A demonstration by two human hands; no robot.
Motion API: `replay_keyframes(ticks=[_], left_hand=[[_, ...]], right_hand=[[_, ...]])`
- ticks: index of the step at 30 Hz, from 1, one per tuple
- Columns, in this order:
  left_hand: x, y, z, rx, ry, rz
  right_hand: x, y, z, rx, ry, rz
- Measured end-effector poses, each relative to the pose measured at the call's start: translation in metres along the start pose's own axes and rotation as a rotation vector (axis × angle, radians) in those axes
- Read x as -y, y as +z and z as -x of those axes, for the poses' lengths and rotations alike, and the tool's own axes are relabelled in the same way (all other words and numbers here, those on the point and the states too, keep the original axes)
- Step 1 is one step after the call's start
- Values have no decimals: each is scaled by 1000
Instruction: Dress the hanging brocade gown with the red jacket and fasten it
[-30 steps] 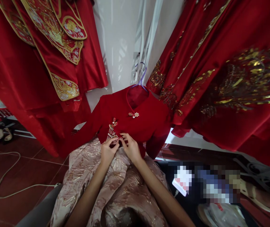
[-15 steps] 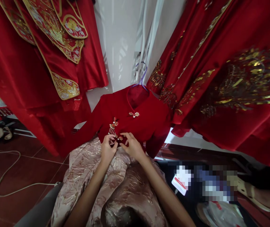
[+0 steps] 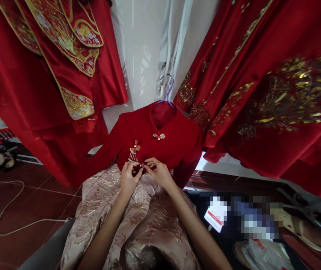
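Observation:
A red long-sleeved jacket [image 3: 166, 150] on a hanger [image 3: 167, 98] is spread in front of me, its lower front over the pink-gold brocade skirt fabric [image 3: 98, 202]. At its lower edge, a small jewelled button fastener [image 3: 141, 165] sits between my hands. My left hand [image 3: 130, 179] pinches it from the left with thumb and fingers. From the right, my right hand [image 3: 158, 173] pinches its other end; fingertips partly hide it. Above are a tasselled jewelled fastener [image 3: 134, 149] and another fastener [image 3: 158, 136] near the collar.
Red embroidered gowns hang at left [image 3: 64, 67] and right [image 3: 261, 105]. A phone with a lit screen [image 3: 215, 219] and a clear plastic bag [image 3: 270, 255] lie on a dark surface at right. A white cable [image 3: 11, 210] curls across the tiled floor. A person's sandalled foot [image 3: 303, 228] is at right.
My hands have drawn closer together, and the fingertips now close over the jewelled fastener at the jacket's lower edge. The jacket has hardly moved.

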State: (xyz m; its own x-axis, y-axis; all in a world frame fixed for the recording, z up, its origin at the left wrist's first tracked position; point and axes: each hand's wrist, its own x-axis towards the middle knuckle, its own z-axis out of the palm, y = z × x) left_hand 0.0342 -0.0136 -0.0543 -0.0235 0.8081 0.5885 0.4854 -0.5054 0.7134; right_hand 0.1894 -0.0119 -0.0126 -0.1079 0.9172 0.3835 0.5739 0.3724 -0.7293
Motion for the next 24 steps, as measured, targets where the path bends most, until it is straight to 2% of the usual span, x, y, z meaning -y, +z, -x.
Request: replay_keyframes(ticks=[4,10,24], left_hand=[[5,1,0,18,15,-17],[6,2,1,21,18,-21],[5,3,0,9,24,10]], right_hand=[[-13,12,-1,-37,-29,20],[-22,18,-2,-48,-16,3],[-20,16,-1,-35,13,-48]])
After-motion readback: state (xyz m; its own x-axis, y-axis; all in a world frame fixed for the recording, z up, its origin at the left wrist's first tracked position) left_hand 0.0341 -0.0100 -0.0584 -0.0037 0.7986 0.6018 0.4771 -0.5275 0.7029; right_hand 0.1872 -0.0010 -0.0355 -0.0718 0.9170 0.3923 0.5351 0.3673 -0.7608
